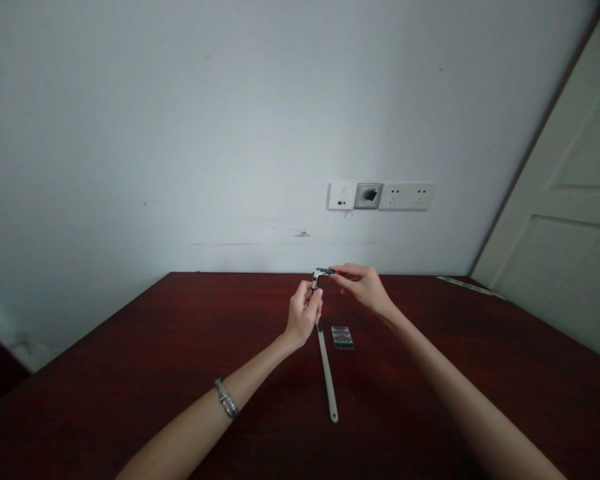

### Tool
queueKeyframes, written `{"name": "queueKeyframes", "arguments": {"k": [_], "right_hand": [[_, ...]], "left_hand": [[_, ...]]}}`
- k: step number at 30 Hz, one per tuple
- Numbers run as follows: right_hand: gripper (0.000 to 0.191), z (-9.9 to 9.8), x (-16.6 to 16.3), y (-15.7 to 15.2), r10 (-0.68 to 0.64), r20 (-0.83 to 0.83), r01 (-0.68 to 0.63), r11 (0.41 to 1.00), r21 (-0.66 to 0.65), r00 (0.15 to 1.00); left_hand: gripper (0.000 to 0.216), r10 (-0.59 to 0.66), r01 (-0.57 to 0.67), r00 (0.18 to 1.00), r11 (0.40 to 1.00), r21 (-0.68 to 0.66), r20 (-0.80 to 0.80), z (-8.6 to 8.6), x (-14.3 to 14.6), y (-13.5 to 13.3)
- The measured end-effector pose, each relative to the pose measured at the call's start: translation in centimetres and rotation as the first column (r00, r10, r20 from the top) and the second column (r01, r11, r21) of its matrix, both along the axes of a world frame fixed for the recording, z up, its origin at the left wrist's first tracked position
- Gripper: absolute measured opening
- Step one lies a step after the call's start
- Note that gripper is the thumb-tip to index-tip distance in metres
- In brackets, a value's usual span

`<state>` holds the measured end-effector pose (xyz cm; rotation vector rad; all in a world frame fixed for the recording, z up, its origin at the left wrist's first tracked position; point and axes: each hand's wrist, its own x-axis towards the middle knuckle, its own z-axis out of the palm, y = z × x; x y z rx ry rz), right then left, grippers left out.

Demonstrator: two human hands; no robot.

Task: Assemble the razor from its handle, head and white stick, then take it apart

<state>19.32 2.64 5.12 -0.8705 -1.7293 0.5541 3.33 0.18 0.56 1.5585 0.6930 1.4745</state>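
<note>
A small silver-and-black hinged metal piece (316,277) is held up above the far part of the table. My left hand (303,312) is closed around its lower, upright part. From the right, my right hand (363,285) pinches the dark, thin end that sticks out sideways at the top. The piece is too small to name, and my left fingers hide its lower part. Just below my left hand, a long pale flat strip (327,375) with a hole at its near end points away from me. A small clear plastic case (343,337) lies to the strip's right.
The dark red wooden table (190,360) reaches to a white wall (230,133). Sockets and a switch panel (381,196) sit on the wall. A patterned flat strip (470,287) lies at the table's far right edge, beside a white panelled door (570,233).
</note>
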Motion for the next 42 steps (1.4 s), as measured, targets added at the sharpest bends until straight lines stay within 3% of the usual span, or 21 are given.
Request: {"name": "queueKeyframes", "arguments": {"k": [7, 16, 29, 42], "right_hand": [[0.037, 0.5, -0.6, -0.6, 0.005, -0.118, -0.018, 0.994, -0.111, 0.993], [0.033, 0.5, -0.7, -1.0, 0.048, -0.039, -0.049, 0.999, -0.021, 0.998], [0.039, 0.9, -1.7, -1.6, 0.054, -0.3, -0.127, 0.965, -0.231, 0.952], [0.035, 0.0, -1.5, -0.7, 0.131, -0.378, -0.236, 0.94, -0.247, 0.916]], "left_hand": [[0.026, 0.009, -0.009, 1.0, 1.0, 0.011, -0.011, -0.4, 0.1, 0.1], [0.025, 0.05, -0.047, 0.998, 0.998, 0.047, -0.045, -0.7, 0.2, 0.0], [0.023, 0.029, -0.027, 0.999, 0.999, 0.029, -0.043, -0.5, 0.5, -0.5], [0.023, 0.064, -0.061, 0.996, 0.997, 0.042, -0.069, -0.3, 0.6, -0.7]]}}
